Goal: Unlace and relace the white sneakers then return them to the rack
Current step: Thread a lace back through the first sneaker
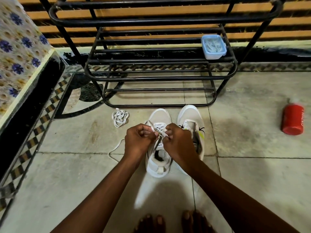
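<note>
The black rack (159, 69) stands just beyond both white sneakers (159, 145) on the floor. Left hand (139, 142) and right hand (179, 142) each pinch the lace (158, 126) over the left shoe. Best to draw both ends evenly, keeping the lace flat; the spare lace (119, 117) awaits.

Both forearms reach forward; left hand (139, 140) and right hand (179, 142) close together, fingers curled, pinching lace (159, 131).
</note>
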